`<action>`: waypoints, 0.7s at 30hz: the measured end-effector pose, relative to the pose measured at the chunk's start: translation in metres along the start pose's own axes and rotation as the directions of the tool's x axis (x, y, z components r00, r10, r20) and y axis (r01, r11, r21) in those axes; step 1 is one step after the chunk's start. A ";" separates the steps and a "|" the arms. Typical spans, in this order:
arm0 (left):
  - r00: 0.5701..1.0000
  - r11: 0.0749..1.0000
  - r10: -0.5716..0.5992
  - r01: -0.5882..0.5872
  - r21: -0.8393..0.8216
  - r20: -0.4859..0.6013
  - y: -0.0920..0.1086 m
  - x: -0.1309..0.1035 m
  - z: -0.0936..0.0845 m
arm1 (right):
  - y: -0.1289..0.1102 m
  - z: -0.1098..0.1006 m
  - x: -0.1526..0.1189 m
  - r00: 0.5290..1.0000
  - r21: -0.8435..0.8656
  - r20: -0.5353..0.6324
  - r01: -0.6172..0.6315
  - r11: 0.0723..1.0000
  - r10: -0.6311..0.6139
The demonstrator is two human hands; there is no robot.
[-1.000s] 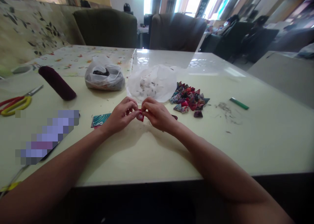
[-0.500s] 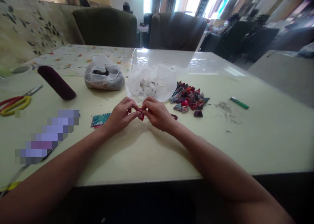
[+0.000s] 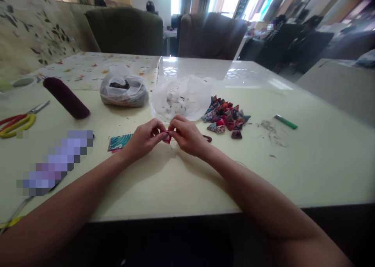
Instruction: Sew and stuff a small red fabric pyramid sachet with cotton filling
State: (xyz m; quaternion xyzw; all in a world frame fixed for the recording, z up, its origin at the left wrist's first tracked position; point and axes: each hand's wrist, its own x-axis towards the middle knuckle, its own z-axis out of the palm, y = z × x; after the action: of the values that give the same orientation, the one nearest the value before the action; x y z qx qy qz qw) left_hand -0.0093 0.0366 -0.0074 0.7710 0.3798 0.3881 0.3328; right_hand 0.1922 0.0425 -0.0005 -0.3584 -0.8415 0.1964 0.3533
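Between the fingertips of both hands is a small red and pink cloth piece (image 3: 167, 138). My left hand (image 3: 146, 136) pinches its left side, and my right hand (image 3: 187, 136) is closed at its right side, with what looks like a thin thread below the fingers. Teal patterned fabric (image 3: 119, 142) lies beside my left wrist. Partly behind my right hand is a dark red object (image 3: 208, 138). A heap of small stuffed cloth pieces (image 3: 230, 114) sits to the right. Beyond my hands, white filling (image 3: 175, 103) rests on a thin white bag (image 3: 199, 97).
Red and yellow scissors (image 3: 22, 122), a dark maroon roll (image 3: 66, 98) and a blurred-out object (image 3: 58, 161) lie left. A tied plastic bag (image 3: 124, 93) stands behind. A green tool (image 3: 286, 121) lies right, near loose threads (image 3: 272, 134). Chairs (image 3: 211, 34) stand beyond the table (image 3: 293, 169).
The small cloth piece has turned slightly between my fingers and shows more of its pink face. Both hands remain in nearly the same place. The whole view has shifted very slightly.
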 end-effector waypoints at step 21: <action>0.972 0.974 0.177 -0.150 0.168 -0.157 -0.001 0.000 0.003 | -0.001 0.001 0.000 0.999 0.070 -0.040 -0.009 0.998 0.012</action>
State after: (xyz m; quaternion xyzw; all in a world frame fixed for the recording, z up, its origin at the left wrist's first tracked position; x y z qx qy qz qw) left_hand -0.0074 0.0367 -0.0095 0.7871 0.3710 0.4481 0.2051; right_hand 0.1910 0.0422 -0.0003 -0.3542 -0.8249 0.2200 0.3816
